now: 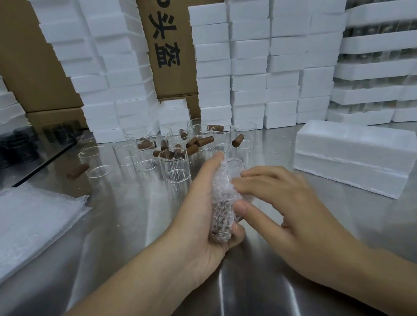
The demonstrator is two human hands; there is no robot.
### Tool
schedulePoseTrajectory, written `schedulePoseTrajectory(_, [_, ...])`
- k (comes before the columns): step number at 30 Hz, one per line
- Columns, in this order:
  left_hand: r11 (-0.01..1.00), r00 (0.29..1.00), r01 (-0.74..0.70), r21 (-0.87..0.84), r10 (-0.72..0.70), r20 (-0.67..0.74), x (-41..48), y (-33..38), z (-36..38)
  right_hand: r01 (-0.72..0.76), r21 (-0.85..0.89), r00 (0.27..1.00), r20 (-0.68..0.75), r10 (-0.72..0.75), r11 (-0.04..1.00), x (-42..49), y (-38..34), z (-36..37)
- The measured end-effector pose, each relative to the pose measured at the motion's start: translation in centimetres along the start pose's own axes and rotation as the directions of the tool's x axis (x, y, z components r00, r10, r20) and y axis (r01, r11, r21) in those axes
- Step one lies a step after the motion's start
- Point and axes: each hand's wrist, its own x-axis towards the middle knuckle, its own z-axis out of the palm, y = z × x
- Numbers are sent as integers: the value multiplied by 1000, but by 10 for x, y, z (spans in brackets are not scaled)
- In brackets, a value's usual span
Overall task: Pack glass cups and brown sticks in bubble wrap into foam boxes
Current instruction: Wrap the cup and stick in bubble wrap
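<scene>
Steel table (246,300): left hand (201,216) fingers curled round bubble-wrap bundle (222,206); right hand (294,205) fingers straight, touching it.

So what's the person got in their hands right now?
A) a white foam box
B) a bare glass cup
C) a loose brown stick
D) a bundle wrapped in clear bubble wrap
D: the left hand grips a bundle of clear bubble wrap while the right hand touches it with straight fingers. The white foam box lies apart on the right, untouched.
</scene>
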Motion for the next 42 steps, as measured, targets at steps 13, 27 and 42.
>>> schedulePoseTrajectory(13, [999, 999, -38, 11, 38, 18, 4, -3, -4, -74, 222, 983, 178, 35, 972, 2, 0, -5])
schedulePoseTrajectory(27, [940, 960, -279, 194, 268, 83, 10, 11, -18, -394, 448, 836, -188, 516, 802, 12, 47, -7])
schedulePoseTrajectory(42, [806, 851, -420, 417, 509, -128, 18, 18, -32, -527, 15, 830, -207, 519, 850, 21, 79, -25])
